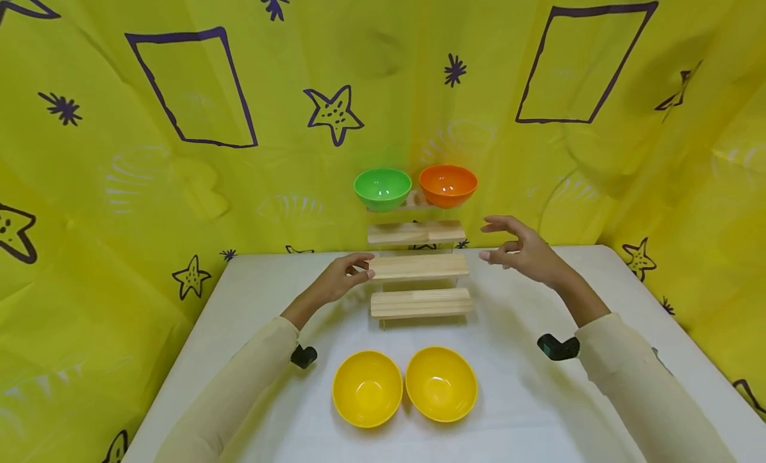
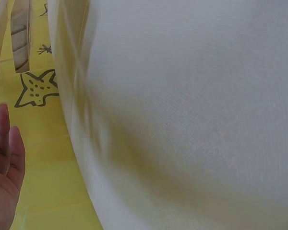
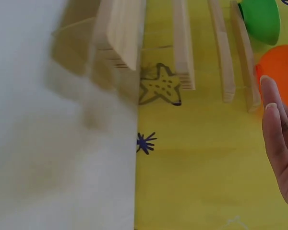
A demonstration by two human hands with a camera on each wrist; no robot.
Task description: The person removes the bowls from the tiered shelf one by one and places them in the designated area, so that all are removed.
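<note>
A stepped rack with several wooden shelves (image 1: 419, 267) stands at the middle back. On its top shelf sit a green bowl (image 1: 383, 189) at left and an orange bowl (image 1: 448, 185) at right. The left hand (image 1: 345, 275) is at the left end of a middle shelf, fingers loosely bent; whether it touches the wood is unclear. To the right of the rack, the right hand (image 1: 519, 250) hangs in the air with fingers spread, holding nothing. In the right wrist view, the orange bowl (image 3: 278, 76) appears beyond the right hand's fingertips (image 3: 271, 108).
Two yellow bowls (image 1: 368, 388) (image 1: 441, 384) stand side by side on the white table (image 1: 509, 423) in front of the rack. A yellow patterned curtain (image 1: 287, 64) hangs behind the table and along its sides.
</note>
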